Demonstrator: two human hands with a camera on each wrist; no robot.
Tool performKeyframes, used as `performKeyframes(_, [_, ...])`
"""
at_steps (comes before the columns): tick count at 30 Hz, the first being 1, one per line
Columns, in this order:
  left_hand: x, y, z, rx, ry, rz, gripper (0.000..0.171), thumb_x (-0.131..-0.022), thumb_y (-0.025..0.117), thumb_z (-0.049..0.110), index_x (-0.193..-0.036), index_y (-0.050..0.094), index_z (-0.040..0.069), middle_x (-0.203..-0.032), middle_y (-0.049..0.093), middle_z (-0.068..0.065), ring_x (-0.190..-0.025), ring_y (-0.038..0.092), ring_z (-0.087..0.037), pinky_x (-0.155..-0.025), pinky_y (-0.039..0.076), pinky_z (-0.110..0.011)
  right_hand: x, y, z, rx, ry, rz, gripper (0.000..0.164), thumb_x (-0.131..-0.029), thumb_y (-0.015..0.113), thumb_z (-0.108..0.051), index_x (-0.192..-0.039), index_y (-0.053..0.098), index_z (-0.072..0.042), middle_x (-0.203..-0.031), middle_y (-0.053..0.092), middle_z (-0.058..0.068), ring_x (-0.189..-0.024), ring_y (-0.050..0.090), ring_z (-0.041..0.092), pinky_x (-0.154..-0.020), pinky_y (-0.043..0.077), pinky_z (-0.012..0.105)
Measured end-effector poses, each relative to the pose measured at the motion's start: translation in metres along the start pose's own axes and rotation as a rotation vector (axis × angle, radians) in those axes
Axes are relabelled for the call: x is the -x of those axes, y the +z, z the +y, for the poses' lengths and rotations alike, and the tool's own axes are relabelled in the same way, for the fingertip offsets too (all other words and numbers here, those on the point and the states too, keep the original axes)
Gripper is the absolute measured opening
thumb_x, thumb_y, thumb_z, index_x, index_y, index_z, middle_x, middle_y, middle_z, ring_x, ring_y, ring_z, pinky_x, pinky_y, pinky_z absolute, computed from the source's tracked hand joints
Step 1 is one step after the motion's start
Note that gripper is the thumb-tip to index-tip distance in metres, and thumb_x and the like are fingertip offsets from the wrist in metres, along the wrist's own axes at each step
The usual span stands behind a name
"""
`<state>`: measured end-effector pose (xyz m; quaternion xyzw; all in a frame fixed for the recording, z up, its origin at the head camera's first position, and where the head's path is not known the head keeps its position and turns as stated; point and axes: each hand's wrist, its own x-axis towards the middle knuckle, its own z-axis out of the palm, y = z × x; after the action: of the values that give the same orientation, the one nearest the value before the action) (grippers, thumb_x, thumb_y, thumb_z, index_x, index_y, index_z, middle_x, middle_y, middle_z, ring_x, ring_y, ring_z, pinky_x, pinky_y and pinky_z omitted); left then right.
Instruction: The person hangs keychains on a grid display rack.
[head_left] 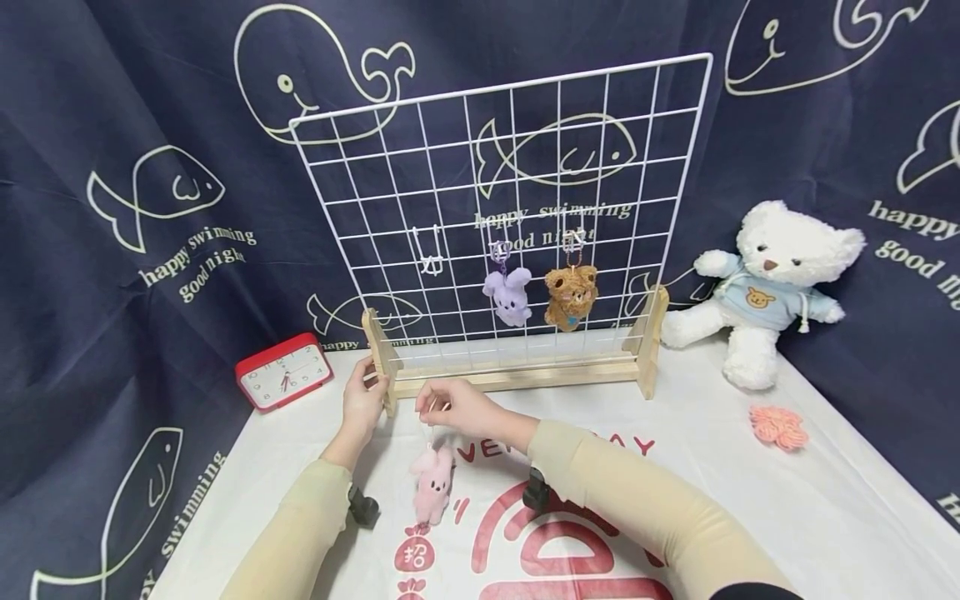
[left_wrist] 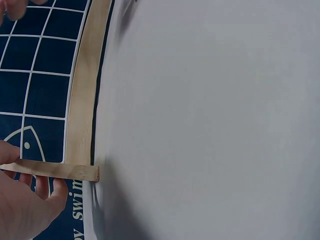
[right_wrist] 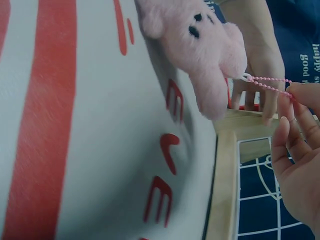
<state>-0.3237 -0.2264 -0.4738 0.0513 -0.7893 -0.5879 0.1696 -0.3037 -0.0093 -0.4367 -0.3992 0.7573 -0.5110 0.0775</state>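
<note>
My right hand point(head_left: 457, 406) pinches the pink ball chain point(right_wrist: 270, 86) of a pink plush bunny keychain point(head_left: 432, 485), which dangles below the fingers over the table. At the left end of the rack, my left hand point(head_left: 363, 400) grips the wooden upright point(left_wrist: 60, 171) of the stand, thumb on one side and fingers on the other. Behind both hands rises the white wire grid point(head_left: 465, 192). A lilac plush bunny point(head_left: 510, 298) and a brown plush bear point(head_left: 572, 298) hang from hooks on it. To their left, a white hook point(head_left: 431, 263) on the grid bears nothing.
A red-framed clock point(head_left: 285, 372) stands left of the rack. At the right, a white teddy bear point(head_left: 765, 292) in a blue top sits against the dark curtain, with a coral-coloured yarn piece point(head_left: 778, 427) before it. The white tablecloth point(head_left: 712, 483) carries red print.
</note>
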Motion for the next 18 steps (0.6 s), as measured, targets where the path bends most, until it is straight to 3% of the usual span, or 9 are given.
performKeyframes(5, [0.0,-0.001,0.0,0.004,-0.009,0.001,0.05,-0.095,0.055,-0.003,-0.145,0.048,-0.001,-0.136,0.054,-0.028,-0.125,0.054,-0.044,-0.107,0.05,-0.053,-0.001,-0.011,-0.01,0.009,-0.044,0.009,0.012,-0.089,0.071,0.005,-0.098,0.067,-0.002,-0.091,0.07,0.008,-0.079,0.062,0.005,-0.077,0.059,0.025])
performKeyframes(10, [-0.001,0.0,-0.001,0.008,-0.011,-0.002,0.05,-0.095,0.055,-0.004,-0.145,0.048,-0.001,-0.136,0.053,-0.027,-0.125,0.054,-0.044,-0.107,0.05,-0.053,-0.002,-0.02,-0.019,0.03,-0.032,0.029,0.013,-0.089,0.073,0.004,-0.099,0.067,-0.001,-0.087,0.069,0.001,-0.078,0.062,0.006,-0.076,0.058,0.023])
performKeyframes(18, [0.0,0.0,0.001,0.006,-0.005,-0.007,0.05,-0.096,0.054,-0.004,-0.145,0.047,-0.002,-0.137,0.053,-0.029,-0.126,0.053,-0.045,-0.108,0.048,-0.053,-0.006,-0.03,-0.024,0.06,-0.032,0.059,0.012,-0.09,0.073,0.003,-0.099,0.067,-0.003,-0.091,0.07,0.007,-0.079,0.062,0.007,-0.076,0.058,0.025])
